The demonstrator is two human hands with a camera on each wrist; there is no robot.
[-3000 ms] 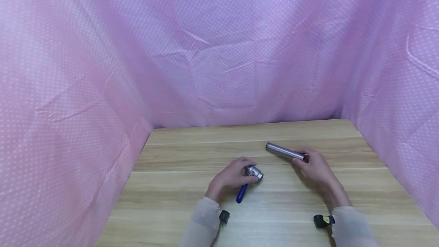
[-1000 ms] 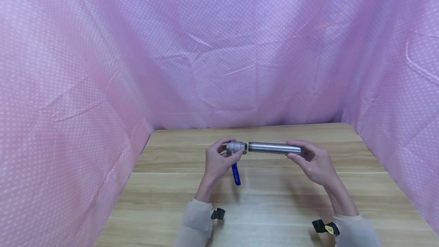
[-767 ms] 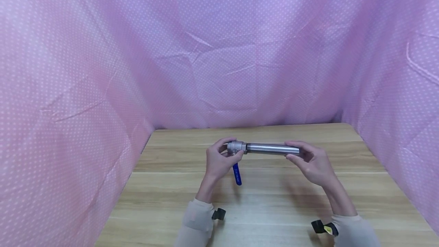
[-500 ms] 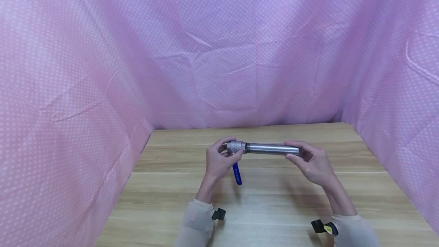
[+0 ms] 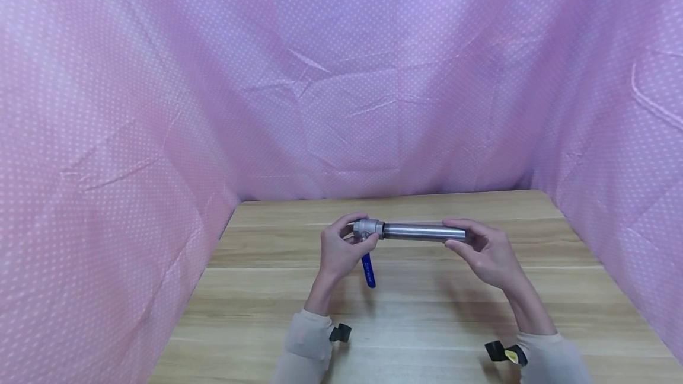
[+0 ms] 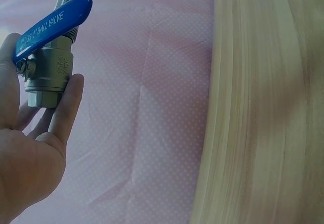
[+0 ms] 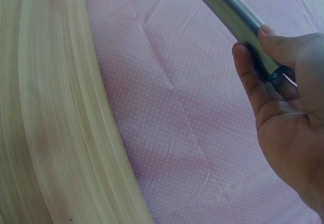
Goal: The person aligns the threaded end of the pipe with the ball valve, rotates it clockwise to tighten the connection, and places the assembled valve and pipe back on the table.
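Above the wooden table [image 5: 427, 313], both hands hold 1 joined assembly clear of the surface. The left hand [image 5: 337, 252] grips the steel ball valve [image 5: 367, 229], fingers curled round its body; the valve's blue lever handle [image 5: 367, 269] hangs down toward the table. The right hand [image 5: 487, 253] pinches the far end of the metal pipe [image 5: 424, 232] between thumb and fingertips. The pipe lies level, its left end meeting the valve port. Pink dotted cloth [image 5: 341, 76] encloses the table on 3 sides.
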